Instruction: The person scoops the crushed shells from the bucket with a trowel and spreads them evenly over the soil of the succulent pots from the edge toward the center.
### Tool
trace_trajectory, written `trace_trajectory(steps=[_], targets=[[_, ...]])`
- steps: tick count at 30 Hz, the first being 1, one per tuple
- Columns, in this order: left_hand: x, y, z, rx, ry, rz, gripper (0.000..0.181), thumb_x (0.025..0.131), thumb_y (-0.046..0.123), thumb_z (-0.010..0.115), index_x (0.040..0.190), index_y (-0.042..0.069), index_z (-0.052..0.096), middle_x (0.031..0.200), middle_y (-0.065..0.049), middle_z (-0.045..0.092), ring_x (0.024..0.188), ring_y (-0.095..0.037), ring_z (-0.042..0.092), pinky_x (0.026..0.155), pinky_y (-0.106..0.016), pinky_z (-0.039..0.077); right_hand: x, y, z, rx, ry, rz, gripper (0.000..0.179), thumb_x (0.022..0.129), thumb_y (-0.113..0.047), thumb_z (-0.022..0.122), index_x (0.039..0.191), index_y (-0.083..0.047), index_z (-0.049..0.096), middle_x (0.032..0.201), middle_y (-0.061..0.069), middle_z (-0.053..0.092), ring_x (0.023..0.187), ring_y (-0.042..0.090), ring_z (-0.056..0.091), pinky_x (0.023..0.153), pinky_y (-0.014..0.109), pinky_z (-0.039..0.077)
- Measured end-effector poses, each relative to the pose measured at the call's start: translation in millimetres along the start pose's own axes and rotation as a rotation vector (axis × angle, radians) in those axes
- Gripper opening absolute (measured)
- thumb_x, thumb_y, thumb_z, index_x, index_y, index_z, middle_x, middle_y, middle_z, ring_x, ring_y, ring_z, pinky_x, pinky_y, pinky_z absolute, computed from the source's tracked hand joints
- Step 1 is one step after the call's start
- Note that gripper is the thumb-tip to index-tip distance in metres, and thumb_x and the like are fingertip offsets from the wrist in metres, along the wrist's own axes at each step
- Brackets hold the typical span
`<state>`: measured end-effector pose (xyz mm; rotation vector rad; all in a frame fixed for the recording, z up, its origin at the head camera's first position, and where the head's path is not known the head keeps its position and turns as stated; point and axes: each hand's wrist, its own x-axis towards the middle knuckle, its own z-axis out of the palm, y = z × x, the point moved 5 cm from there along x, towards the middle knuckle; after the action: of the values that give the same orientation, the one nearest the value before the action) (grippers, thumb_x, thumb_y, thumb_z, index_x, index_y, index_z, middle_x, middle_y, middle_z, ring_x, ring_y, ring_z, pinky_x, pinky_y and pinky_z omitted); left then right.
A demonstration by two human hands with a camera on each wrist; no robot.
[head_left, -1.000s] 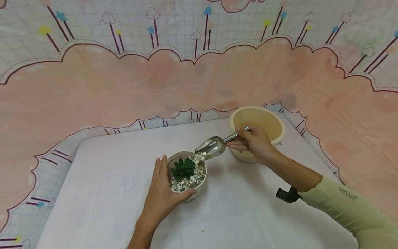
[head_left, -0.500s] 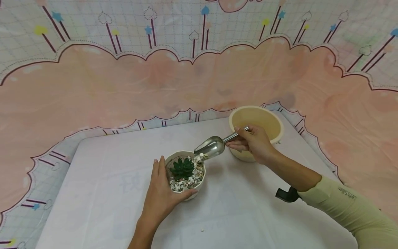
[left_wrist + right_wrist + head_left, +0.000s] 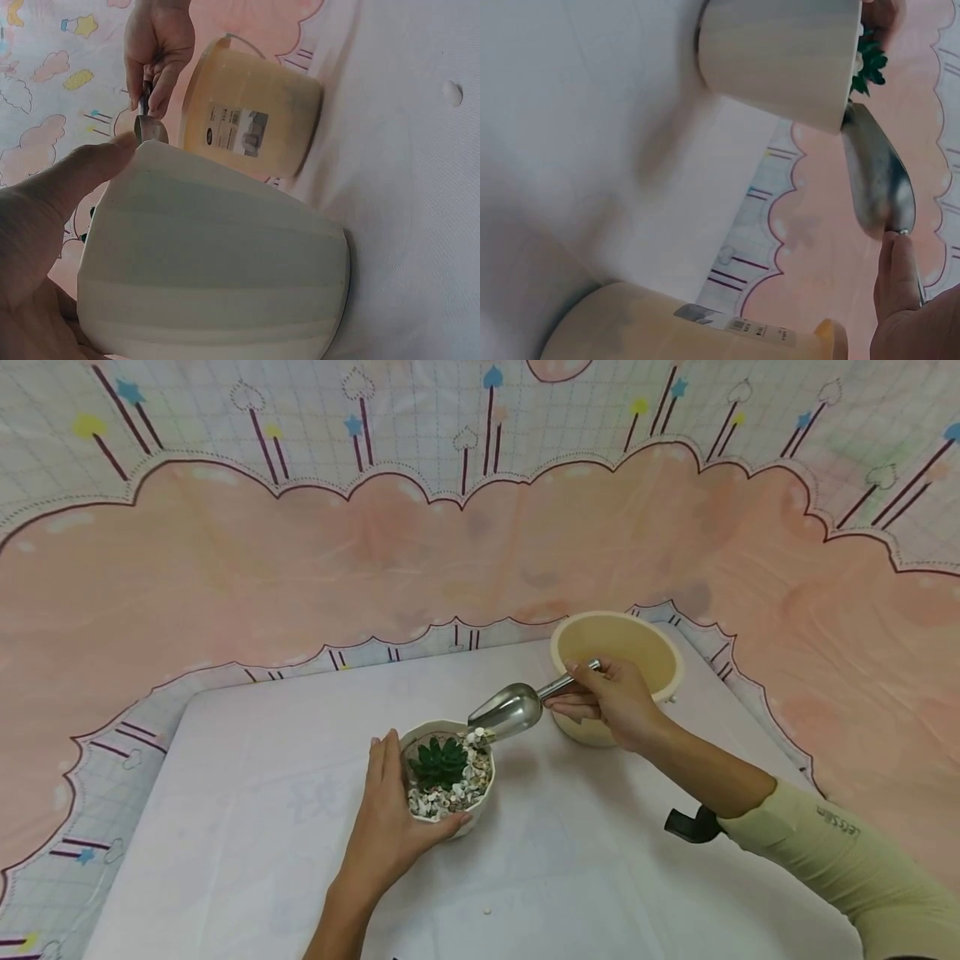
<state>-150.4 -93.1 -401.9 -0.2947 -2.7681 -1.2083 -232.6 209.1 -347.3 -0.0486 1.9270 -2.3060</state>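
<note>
A white flower pot (image 3: 480,810) stands on the table with a green succulent (image 3: 438,762) in it and pale stone chips (image 3: 450,797) around the plant. My left hand (image 3: 393,827) grips the pot from its left, thumb across the near side and fingers at the far left rim. My right hand (image 3: 618,702) holds a metal scoop (image 3: 510,710) by its handle. The scoop's mouth tips down over the pot's right rim, with some white stones at its lip. In the right wrist view the scoop (image 3: 881,180) meets the pot's edge (image 3: 780,60).
Behind the right hand stands a cream bucket (image 3: 675,668) with a label on its side (image 3: 232,131). One small white stone (image 3: 487,911) lies on the white tabletop (image 3: 262,827) near the front. A patterned cloth (image 3: 337,560) hangs behind the table.
A few stones at the scoop's lip have slid down into the pot, leaving fewer there. Both hands, the pot and the bucket hold nearly the same places; the view shifts slightly.
</note>
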Motion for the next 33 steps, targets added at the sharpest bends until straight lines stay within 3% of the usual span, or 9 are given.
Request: trace_trajectory(steps=[13, 33], targets=[[-0.2, 1.3, -0.8, 0.004, -0.005, -0.038, 0.137, 0.069, 0.048, 0.098, 0.165, -0.007, 0.016, 0.170, -0.030, 0.015, 0.158, -0.044, 0.011, 0.119, -0.063, 0.028, -0.9, -1, 1, 0.025, 0.000, 0.003, 0.022, 0.113, -0.010, 0.050, 0.106, 0.012, 0.050, 0.091, 0.020, 0.077, 0.083, 0.024, 0.079, 0.079, 0.036, 0.061], [-1.0, 3.4, 0.1, 0.008, -0.011, -0.042, 0.137, 0.071, 0.048, 0.097, 0.164, -0.008, 0.015, 0.170, -0.030, 0.015, 0.158, -0.045, 0.011, 0.120, -0.062, 0.027, -11.4, -3, -4, -0.079, -0.034, 0.024, 0.024, 0.112, -0.012, 0.052, 0.109, 0.011, 0.053, 0.096, 0.019, 0.077, 0.086, 0.026, 0.079, 0.082, 0.038, 0.061]])
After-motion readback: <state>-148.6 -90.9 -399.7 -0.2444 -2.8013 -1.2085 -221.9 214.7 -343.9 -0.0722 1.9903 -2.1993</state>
